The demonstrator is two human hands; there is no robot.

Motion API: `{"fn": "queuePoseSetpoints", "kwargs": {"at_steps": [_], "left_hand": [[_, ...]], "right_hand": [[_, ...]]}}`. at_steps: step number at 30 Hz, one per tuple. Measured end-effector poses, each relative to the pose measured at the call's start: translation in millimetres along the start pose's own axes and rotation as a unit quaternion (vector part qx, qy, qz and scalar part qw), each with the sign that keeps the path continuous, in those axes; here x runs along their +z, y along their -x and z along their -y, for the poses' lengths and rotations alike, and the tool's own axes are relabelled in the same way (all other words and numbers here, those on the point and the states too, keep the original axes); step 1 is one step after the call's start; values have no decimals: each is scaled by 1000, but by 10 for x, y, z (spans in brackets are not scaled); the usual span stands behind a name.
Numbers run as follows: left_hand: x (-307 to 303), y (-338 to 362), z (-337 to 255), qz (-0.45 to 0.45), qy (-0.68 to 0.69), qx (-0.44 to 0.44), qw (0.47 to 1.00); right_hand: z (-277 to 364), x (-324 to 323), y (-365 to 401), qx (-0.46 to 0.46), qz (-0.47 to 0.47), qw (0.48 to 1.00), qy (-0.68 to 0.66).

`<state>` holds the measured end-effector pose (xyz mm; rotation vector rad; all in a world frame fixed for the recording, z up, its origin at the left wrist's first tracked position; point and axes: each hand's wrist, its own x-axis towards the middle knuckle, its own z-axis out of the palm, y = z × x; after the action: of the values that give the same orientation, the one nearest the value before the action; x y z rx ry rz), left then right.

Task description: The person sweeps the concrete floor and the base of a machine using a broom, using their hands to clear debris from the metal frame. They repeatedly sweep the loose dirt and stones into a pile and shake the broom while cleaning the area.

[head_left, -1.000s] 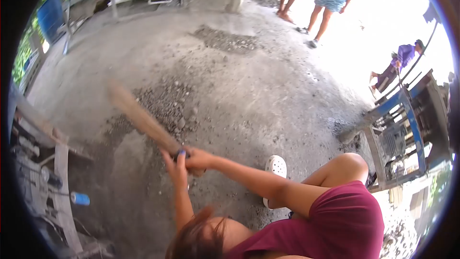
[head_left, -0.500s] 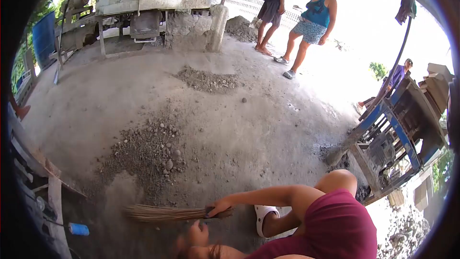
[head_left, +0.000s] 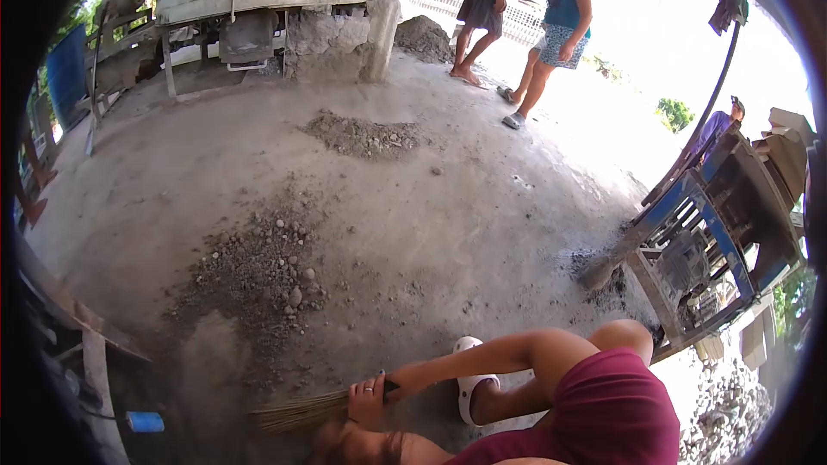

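A broom of thin sticks (head_left: pixel 297 414) lies low over the dusty floor at the bottom, its bristles pointing left. My right hand (head_left: pixel 405 381) is closed round its handle end. Just left of it, my left hand (head_left: pixel 368 399), with a ring on one finger, is closed on the same bundle. Grey gravel and stones (head_left: pixel 258 267) are spread on the floor beyond the broom. Dust blurs the ground left of the bristles.
A smaller rubble pile (head_left: pixel 366 137) lies farther ahead. Two people (head_left: pixel 564 21) (head_left: pixel 487 9) stand at the top; another person (head_left: pixel 713 127) is behind a blue-framed machine (head_left: pixel 689 250). A blue cylinder (head_left: pixel 145 421) is at lower left. A concrete block (head_left: pixel 332 43) stands at the back.
My left hand has come up onto the broom, which has shifted slightly right and down. The two people at the top have changed posture. The view has shifted a little.
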<state>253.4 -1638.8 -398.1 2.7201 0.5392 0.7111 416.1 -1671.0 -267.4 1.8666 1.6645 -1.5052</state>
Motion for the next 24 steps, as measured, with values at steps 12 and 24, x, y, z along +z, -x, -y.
{"fn": "queuePoseSetpoints", "kwargs": {"at_steps": [12,24], "left_hand": [[251,-2192,1041,46,4,211,976],[-1183,-1214,928,-6,-28,38,999]], "right_hand": [[-552,-1079,-438,118,-353,928,21],[542,-782,-363,-11,-235,956,-174]]}}
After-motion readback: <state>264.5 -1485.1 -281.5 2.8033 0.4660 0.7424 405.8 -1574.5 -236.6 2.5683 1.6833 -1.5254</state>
